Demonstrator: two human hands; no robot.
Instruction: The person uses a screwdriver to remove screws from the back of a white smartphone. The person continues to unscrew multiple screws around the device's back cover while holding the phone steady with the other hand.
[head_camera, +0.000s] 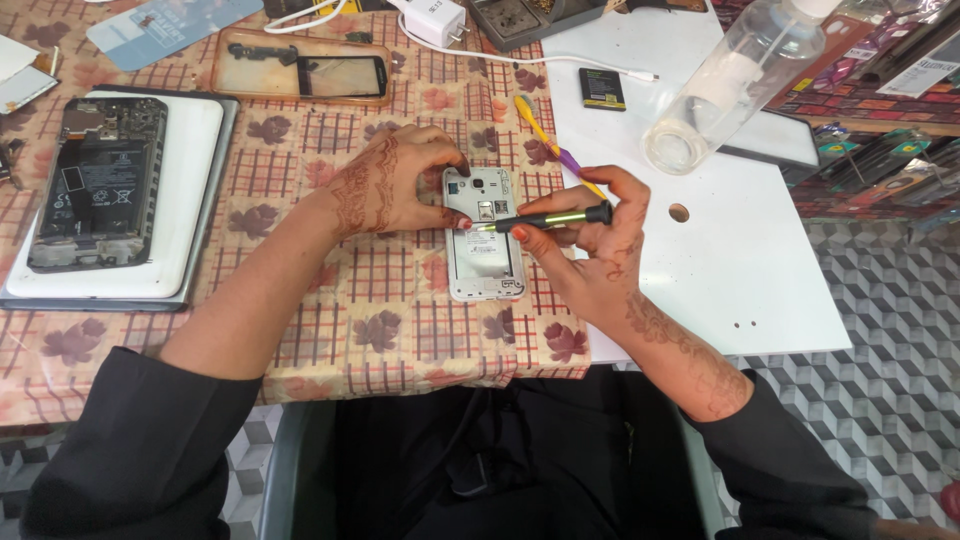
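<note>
steadying the white phone (484, 236) on the tabletop (300, 160), the left hand (392, 183) is closing its fingers on its top edge. the right hand (590, 245) is pinching a screwdriver (548, 217), its tip touching the phone.

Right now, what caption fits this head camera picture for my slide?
Left hand steadies an opened white phone on a checked tablecloth while the right hand points a screwdriver into it.

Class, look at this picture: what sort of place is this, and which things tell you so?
Probably a phone repair bench: an opened white phone being worked with a small screwdriver, another dismantled phone on a tray, and a loose battery.
</note>
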